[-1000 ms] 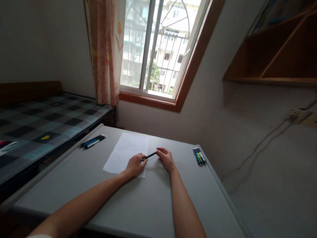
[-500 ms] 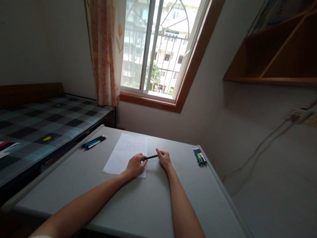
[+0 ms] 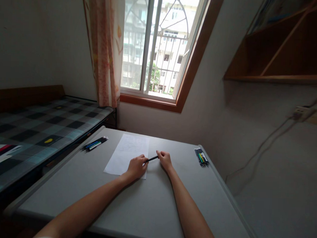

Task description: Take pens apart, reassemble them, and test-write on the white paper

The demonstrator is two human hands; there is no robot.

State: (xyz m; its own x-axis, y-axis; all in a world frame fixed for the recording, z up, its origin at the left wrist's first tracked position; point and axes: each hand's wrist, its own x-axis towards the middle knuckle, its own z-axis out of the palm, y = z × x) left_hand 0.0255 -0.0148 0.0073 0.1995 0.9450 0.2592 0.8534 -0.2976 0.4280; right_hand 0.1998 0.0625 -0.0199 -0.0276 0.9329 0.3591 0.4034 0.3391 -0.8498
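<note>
A dark pen (image 3: 152,158) is held level between both my hands above the grey table (image 3: 145,202). My left hand (image 3: 136,167) is curled shut round the pen's left end and rests on the lower right corner of a white sheet of paper (image 3: 126,153). My right hand (image 3: 165,161) pinches the pen's right end with its fingertips, just right of the sheet.
A small bunch of pens (image 3: 95,143) lies near the table's left edge, another bunch of pens (image 3: 202,156) near its right edge. A bed with a checked cover (image 3: 38,125) stands to the left. A window (image 3: 161,46), a curtain (image 3: 103,47) and a wooden wall shelf (image 3: 280,50) are behind.
The pen between my hands has tilted closer to level and my hands have drawn slightly nearer each other. The view has shifted a little.
</note>
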